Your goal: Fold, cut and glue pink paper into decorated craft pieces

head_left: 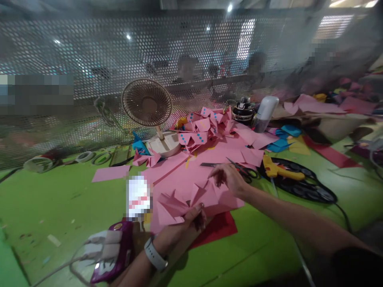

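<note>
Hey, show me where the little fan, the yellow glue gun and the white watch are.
Fan (149, 105): head view, on the hub at the middle of its round grille.
Glue gun (272, 167): head view, on its yellow body.
Watch (154, 255): head view, on its white band.

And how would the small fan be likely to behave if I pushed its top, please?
The fan would probably rock or tip, since its wide round head sits on a thin neck. Its broad, low base should steady it somewhat.

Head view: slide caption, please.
Left hand holds folded pink paper, right hand beside it; scissors and yellow glue gun nearby.
</note>
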`<state>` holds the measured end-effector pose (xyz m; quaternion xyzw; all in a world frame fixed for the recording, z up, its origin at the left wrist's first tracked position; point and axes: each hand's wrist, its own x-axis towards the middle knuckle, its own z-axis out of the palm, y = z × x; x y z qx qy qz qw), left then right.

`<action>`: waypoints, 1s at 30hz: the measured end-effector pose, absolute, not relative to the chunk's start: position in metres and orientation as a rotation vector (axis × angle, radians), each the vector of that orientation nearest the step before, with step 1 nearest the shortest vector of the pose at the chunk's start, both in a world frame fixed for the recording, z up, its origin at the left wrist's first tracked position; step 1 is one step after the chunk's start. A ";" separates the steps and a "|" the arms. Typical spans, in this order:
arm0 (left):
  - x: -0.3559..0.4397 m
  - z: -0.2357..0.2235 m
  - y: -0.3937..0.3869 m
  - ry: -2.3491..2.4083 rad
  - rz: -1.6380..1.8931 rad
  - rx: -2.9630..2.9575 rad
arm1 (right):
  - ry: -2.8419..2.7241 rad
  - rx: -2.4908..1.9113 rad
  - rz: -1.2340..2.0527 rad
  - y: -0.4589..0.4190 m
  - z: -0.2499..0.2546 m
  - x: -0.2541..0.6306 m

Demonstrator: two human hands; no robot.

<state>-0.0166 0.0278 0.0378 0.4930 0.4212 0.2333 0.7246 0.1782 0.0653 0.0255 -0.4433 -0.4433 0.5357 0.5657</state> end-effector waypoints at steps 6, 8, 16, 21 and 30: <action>-0.019 0.034 0.029 0.946 0.621 0.876 | -0.934 -0.925 1.071 0.071 0.061 0.199; -0.019 0.031 0.029 0.906 0.664 0.856 | -0.879 -0.876 0.966 0.069 0.080 0.214; -0.022 0.030 0.026 0.851 0.668 0.984 | -0.702 -0.654 0.755 0.046 0.131 0.296; -0.021 0.024 0.027 0.785 0.684 0.950 | -0.683 -0.712 0.735 0.041 0.118 0.302; -0.023 0.025 0.030 0.801 0.683 1.076 | -1.071 -1.251 1.093 0.027 0.058 0.251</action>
